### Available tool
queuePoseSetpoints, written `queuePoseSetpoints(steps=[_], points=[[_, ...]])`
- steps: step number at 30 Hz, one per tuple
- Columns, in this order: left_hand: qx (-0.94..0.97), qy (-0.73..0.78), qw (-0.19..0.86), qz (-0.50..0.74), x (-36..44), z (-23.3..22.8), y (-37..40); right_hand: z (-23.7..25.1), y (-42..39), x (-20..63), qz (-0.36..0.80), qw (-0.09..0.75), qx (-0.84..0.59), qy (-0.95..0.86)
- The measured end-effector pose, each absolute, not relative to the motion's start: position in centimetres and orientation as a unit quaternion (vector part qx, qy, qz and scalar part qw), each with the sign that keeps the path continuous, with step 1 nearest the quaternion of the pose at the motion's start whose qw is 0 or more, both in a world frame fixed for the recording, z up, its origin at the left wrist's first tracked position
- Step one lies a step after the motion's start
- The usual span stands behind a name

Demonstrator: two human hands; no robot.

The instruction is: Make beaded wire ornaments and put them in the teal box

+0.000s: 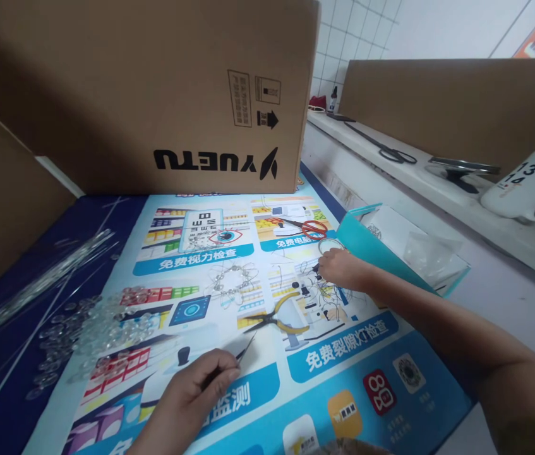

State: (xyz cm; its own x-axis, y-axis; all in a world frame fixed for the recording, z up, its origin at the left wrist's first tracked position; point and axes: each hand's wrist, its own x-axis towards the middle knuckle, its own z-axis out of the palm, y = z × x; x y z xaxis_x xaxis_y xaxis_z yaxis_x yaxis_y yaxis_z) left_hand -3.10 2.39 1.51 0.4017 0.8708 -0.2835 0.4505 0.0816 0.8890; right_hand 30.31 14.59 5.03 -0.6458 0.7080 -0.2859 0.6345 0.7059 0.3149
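nearby, pliers (pixel 274 318) lie between left hand (pixel 190 395), pinching a thin wire (pixel 247 347), and right hand (pixel 342 268), fingers curled.

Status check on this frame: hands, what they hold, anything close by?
Left hand pinches thin dark wire. Right hand on loose wire bits. Pliers lie between.

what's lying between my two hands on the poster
In the head view, yellow-handled pliers lie between the left hand and the right hand, on the poster.
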Motion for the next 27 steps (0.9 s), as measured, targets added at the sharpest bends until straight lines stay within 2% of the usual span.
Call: queuePoseSetpoints(steps=[10,16,27], points=[[0.659,0.499,0.525,0.204,-3.1,1.3,2.3,3.3,17.6,30.3,0.053,0.237,0.395,0.886],[0.655,0.509,0.519,0.206,-2.9,1.5,2.3,5.0,16.9,30.9,-0.017,0.213,0.519,0.828],[0.664,0.500,0.520,0.196,-3.1,1.1,2.5,6.3,14.0,32.3,-0.053,0.219,0.575,0.787]])
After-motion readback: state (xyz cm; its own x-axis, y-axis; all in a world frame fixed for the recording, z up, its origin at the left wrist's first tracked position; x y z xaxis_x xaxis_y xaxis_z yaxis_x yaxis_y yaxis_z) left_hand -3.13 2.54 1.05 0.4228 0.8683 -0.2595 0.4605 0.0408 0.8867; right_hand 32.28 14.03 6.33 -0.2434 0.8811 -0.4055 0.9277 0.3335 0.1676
